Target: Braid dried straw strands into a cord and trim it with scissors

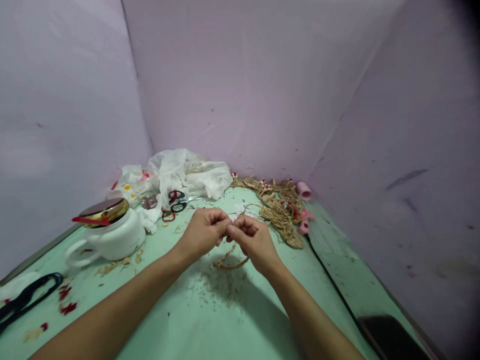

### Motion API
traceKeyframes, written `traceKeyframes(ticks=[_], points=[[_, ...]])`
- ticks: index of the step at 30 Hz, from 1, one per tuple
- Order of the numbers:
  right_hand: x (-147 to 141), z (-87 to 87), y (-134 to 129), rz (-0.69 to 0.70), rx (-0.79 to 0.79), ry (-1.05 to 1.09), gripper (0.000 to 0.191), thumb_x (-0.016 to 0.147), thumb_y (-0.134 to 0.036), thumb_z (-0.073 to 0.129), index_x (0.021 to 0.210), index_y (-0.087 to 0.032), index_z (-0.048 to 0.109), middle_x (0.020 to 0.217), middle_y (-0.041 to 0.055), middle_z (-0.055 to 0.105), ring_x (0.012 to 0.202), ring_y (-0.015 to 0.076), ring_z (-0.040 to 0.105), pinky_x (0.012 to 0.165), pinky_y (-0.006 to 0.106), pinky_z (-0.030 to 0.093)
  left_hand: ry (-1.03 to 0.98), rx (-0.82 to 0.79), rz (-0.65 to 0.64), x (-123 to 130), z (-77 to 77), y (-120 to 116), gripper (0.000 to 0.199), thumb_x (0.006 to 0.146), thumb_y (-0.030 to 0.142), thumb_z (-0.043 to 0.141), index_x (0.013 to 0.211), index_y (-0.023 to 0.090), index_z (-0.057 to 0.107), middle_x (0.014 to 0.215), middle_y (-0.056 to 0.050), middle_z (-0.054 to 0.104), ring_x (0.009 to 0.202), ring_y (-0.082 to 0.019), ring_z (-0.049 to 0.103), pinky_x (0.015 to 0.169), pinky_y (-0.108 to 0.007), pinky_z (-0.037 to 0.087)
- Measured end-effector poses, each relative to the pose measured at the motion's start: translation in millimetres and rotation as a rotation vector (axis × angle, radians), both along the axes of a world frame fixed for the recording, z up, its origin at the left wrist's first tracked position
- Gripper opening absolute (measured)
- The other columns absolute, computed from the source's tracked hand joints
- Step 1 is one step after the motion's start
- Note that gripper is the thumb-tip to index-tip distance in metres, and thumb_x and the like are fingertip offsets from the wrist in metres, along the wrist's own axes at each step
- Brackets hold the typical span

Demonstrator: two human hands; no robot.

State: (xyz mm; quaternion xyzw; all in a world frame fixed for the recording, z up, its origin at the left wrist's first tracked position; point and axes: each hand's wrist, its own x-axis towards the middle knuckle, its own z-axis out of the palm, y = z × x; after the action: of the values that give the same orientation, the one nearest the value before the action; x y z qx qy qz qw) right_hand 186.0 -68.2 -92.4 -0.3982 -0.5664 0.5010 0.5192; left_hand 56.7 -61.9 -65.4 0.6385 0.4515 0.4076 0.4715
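Note:
My left hand (205,231) and my right hand (255,241) meet over the middle of the green table (180,310), fingertips together. Both pinch a thin braided straw cord (229,267), which hangs below them in a curved loop; the exact spot they grip is hidden by the fingers. A thin strand of it rises above my right hand. Behind and to the right lies a heap of braided straw pieces (281,220), some with small red and white bits. Small crumbs are scattered on the table under my hands.
At left stands a white mug (116,239) with a gold-rimmed lid (103,212). Black-handled scissors (179,205) and white plastic bags (191,175) lie behind. A black cord loop (32,295) is at far left. At right are a pink tool (304,226), its black cable and a dark phone (392,337).

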Motion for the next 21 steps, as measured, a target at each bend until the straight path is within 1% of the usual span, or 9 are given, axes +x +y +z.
traceKeyframes(ticks=[3,6,9,11,14,15,17,19,21], points=[[-0.6,3.9,-1.7,-0.060,0.051,-0.088,0.016,0.062,-0.029,0.062,0.058,-0.014,0.059,0.048,-0.0009,0.056,0.041,0.0058,0.042,0.039,0.018,0.029,0.025,0.055,0.056,-0.8,-1.6,1.2,0.018,0.067,0.026,0.048,0.054,0.013,0.050,0.039,0.006,0.041,0.038,-0.004,0.032,0.040,-0.017,0.027],[-2.7,4.5,-3.0,-0.094,0.085,-0.159,0.016,0.061,-0.027,0.061,0.052,-0.014,0.060,0.044,-0.0021,0.051,0.039,0.0051,0.036,0.038,0.019,0.025,0.095,0.156,0.165,-1.1,-1.7,0.5,0.018,0.066,0.025,0.048,0.052,0.014,0.049,0.044,0.005,0.041,0.042,-0.005,0.034,0.042,-0.017,0.027],[-5.9,1.7,-4.1,-0.063,0.062,-0.164,0.015,0.061,-0.026,0.060,0.055,-0.014,0.062,0.045,-0.0020,0.052,0.040,0.0055,0.037,0.039,0.019,0.025,0.129,0.231,0.299,-1.4,-1.2,-1.2,0.020,0.067,0.024,0.048,0.050,0.014,0.045,0.044,0.006,0.037,0.043,-0.005,0.031,0.042,-0.017,0.026],[-7.6,-0.4,-4.9,-0.034,0.031,-0.168,0.015,0.062,-0.026,0.060,0.055,-0.013,0.062,0.045,-0.0017,0.053,0.040,0.0056,0.037,0.040,0.019,0.026,0.117,0.255,0.359,-2.2,-1.4,-1.1,0.021,0.067,0.024,0.048,0.048,0.015,0.043,0.043,0.006,0.035,0.043,-0.004,0.029,0.042,-0.017,0.025],[-7.6,-1.8,-5.0,0.014,0.007,-0.150,0.017,0.064,-0.028,0.059,0.056,-0.013,0.062,0.046,-0.0015,0.054,0.040,0.0053,0.037,0.040,0.018,0.026,0.001,0.231,0.409,-5.7,-2.4,3.5,0.021,0.068,0.026,0.050,0.051,0.015,0.044,0.044,0.006,0.034,0.041,-0.004,0.028,0.040,-0.017,0.024],[-6.9,-2.0,-4.6,0.025,0.005,-0.129,0.017,0.065,-0.028,0.059,0.057,-0.014,0.063,0.047,-0.0014,0.054,0.040,0.0052,0.037,0.040,0.018,0.026,-0.059,0.213,0.412,-7.6,-2.2,5.8,0.020,0.068,0.027,0.051,0.053,0.015,0.045,0.044,0.007,0.034,0.039,-0.003,0.028,0.039,-0.017,0.023],[-5.0,-2.9,-3.1,0.034,-0.015,-0.064,0.018,0.065,-0.031,0.060,0.061,-0.014,0.064,0.050,-0.0012,0.056,0.040,0.0044,0.035,0.039,0.018,0.025,-0.144,0.154,0.355,-11.9,0.1,10.4,0.020,0.068,0.030,0.052,0.055,0.015,0.047,0.042,0.007,0.035,0.037,-0.003,0.028,0.037,-0.017,0.022],[-3.5,-4.5,-1.3,0.040,-0.071,0.022,0.019,0.065,-0.033,0.061,0.063,-0.014,0.064,0.052,-0.0015,0.056,0.036,0.0027,0.028,0.036,0.018,0.020,-0.155,0.086,0.248,-15.5,4.6,13.0,0.022,0.070,0.034,0.051,0.059,0.015,0.050,0.041,0.006,0.038,0.035,-0.004,0.030,0.036,-0.017,0.021],[-2.9,-6.1,-0.2,0.063,-0.132,0.103,0.021,0.064,-0.034,0.061,0.065,-0.014,0.064,0.050,-0.0025,0.054,0.034,0.0015,0.022,0.035,0.018,0.015,-0.091,0.041,0.114,-16.6,8.9,12.5,0.023,0.068,0.036,0.053,0.064,0.014,0.055,0.044,0.004,0.044,0.037,-0.005,0.035,0.036,-0.017,0.024]])
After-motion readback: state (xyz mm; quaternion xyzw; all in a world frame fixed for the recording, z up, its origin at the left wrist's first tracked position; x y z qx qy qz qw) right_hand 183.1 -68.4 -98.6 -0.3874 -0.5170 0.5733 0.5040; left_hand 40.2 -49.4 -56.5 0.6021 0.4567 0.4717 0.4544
